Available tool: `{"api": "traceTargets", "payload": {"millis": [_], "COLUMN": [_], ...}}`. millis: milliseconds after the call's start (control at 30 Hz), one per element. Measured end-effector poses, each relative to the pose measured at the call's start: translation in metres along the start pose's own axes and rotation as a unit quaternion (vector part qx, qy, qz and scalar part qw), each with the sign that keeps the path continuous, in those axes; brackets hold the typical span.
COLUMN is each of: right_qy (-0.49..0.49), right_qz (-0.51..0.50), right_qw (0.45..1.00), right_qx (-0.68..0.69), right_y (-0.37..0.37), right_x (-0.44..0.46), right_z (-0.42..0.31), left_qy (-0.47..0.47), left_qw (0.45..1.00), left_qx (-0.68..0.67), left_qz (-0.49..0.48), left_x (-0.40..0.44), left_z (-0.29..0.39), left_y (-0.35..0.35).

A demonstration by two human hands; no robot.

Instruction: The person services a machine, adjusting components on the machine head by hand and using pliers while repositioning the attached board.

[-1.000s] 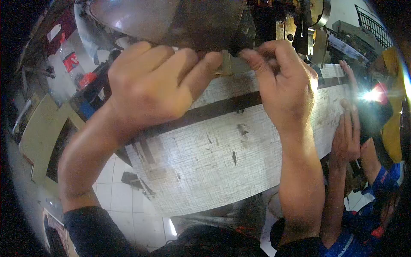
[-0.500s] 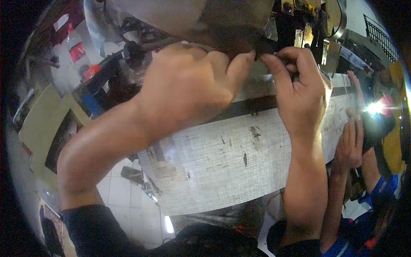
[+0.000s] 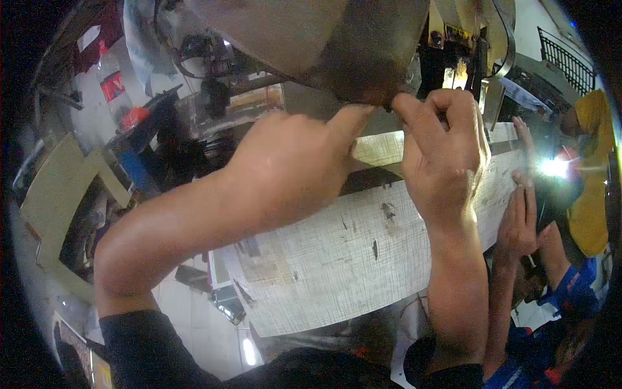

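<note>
Both my hands are raised over a pale cross-hatched board (image 3: 330,259) with dark stains and a dark strip across it. My left hand (image 3: 291,165) has its fingers curled, thumb and index meeting near the lower edge of a large dark curved surface (image 3: 311,45). Close to its right, my right hand (image 3: 444,142) pinches with thumb and index at the same dark edge. Something small and dark shows between the two sets of fingertips, too unclear to name.
At the right, a co-worker's hands (image 3: 521,217) rest on the board's far end, near a bright light (image 3: 556,167). A bottle with a red label (image 3: 111,81) stands at the upper left. Below it lies a tan frame-like panel (image 3: 52,194).
My left hand has moved right, closer to my right hand, and both sit slightly lower in view. The camera view has shifted, showing more of the bench behind my left hand.
</note>
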State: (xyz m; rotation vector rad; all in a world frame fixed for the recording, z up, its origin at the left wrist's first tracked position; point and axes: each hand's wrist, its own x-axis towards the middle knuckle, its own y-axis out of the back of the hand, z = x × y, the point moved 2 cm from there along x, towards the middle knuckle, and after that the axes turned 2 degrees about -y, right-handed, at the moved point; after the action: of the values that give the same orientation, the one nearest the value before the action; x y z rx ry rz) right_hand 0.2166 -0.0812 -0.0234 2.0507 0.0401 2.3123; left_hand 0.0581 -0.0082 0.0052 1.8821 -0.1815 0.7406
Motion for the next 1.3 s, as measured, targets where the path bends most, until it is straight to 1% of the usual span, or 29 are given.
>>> {"api": "traceTargets", "payload": {"millis": [33, 67, 200, 233, 300, 333, 367, 400, 433, 467, 500, 533, 567, 633, 700, 733, 800, 833, 933, 967, 1033, 1100, 1133, 1200, 1300], "right_qy": [0.002, -0.008, -0.032, -0.03, -0.024, -0.063, -0.064, -0.083, -0.102, -0.083, -0.087, -0.088, -0.087, -0.099, -0.13, -0.129, -0.15, -0.149, -0.144, -0.107, -0.071, 0.012, 0.003, -0.005, -0.017], "right_qz": [-0.001, -0.007, -0.031, -0.036, 0.039, 0.034, 0.029, 0.028, 0.028, 0.034, 0.033, 0.037, 0.041, 0.02, 0.017, 0.02, 0.019, 0.021, 0.018, 0.025, 0.034, 0.015, -0.019, -0.029, -0.033], "right_qw": [1.0, 0.999, 0.993, 0.993, 0.999, 0.997, 0.997, 0.996, 0.994, 0.996, 0.996, 0.995, 0.994, 0.994, 0.99, 0.99, 0.984, 0.984, 0.986, 0.991, 0.994, 1.0, 1.0, 1.0, 0.999], "right_qx": [-0.001, -0.033, -0.107, -0.106, 0.004, 0.01, 0.011, 0.023, 0.034, 0.022, 0.016, 0.03, 0.049, 0.039, 0.049, 0.052, 0.095, 0.096, 0.082, 0.08, 0.073, 0.016, 0.006, -0.008, -0.039], "right_y": [0.001, 0.002, 0.005, 0.001, -0.006, -0.003, -0.005, -0.006, -0.007, -0.008, -0.008, -0.008, -0.008, -0.004, -0.004, -0.005, -0.006, -0.005, -0.002, -0.002, -0.001, 0.0, 0.005, 0.008, 0.006], "right_x": [0.0, 0.0, 0.0, -0.001, -0.004, -0.004, -0.005, -0.006, -0.006, -0.007, -0.007, -0.008, -0.009, -0.008, -0.01, -0.01, -0.011, -0.01, -0.009, -0.006, -0.001, 0.003, 0.005, 0.005, 0.005], "right_z": [-0.003, -0.007, -0.018, -0.015, -0.004, -0.008, -0.009, -0.007, -0.004, -0.003, -0.001, 0.002, 0.003, 0.0, 0.001, 0.001, 0.004, 0.004, 0.003, 0.003, 0.005, 0.001, -0.005, -0.011, -0.014], "left_qy": [0.0, 0.001, 0.013, 0.003, -0.004, -0.024, -0.044, -0.045, -0.126, -0.208, -0.213, -0.25, -0.267, -0.297, -0.29, -0.287, -0.251, -0.238, -0.233, -0.247, -0.263, -0.268, -0.269, -0.258, -0.254], "left_qw": [0.999, 0.998, 0.993, 0.995, 0.996, 0.999, 0.998, 0.998, 0.98, 0.944, 0.944, 0.914, 0.9, 0.866, 0.859, 0.857, 0.877, 0.883, 0.881, 0.876, 0.868, 0.859, 0.856, 0.875, 0.872], "left_qx": [-0.032, -0.066, -0.115, -0.101, -0.091, -0.029, 0.035, 0.034, 0.118, 0.198, 0.193, 0.241, 0.261, 0.3, 0.315, 0.322, 0.329, 0.332, 0.331, 0.306, 0.28, 0.304, 0.312, 0.311, 0.304], "left_qz": [0.002, 0.004, -0.018, -0.019, -0.024, 0.0, 0.024, 0.024, 0.094, 0.163, 0.162, 0.208, 0.227, 0.269, 0.28, 0.283, 0.243, 0.23, 0.243, 0.277, 0.314, 0.312, 0.312, 0.268, 0.288], "left_x": [-0.001, -0.002, -0.001, -0.001, -0.001, -0.002, -0.002, -0.005, -0.01, -0.015, -0.015, -0.017, -0.015, -0.013, -0.008, -0.007, -0.002, 0.0, 0.004, 0.007, 0.01, 0.009, 0.007, 0.004, 0.004], "left_z": [-0.002, -0.003, -0.004, -0.003, -0.004, -0.006, -0.006, -0.008, -0.01, -0.01, -0.014, -0.017, -0.018, -0.021, -0.018, -0.016, -0.015, -0.014, -0.014, -0.017, -0.018, -0.019, -0.019, -0.02, -0.02], "left_y": [-0.001, -0.003, 0.001, 0.002, 0.001, 0.002, 0.002, 0.002, 0.005, 0.007, 0.012, 0.018, 0.018, 0.018, 0.012, 0.012, 0.01, 0.009, 0.002, 0.002, 0.003, 0.003, 0.004, 0.004, 0.003]}}
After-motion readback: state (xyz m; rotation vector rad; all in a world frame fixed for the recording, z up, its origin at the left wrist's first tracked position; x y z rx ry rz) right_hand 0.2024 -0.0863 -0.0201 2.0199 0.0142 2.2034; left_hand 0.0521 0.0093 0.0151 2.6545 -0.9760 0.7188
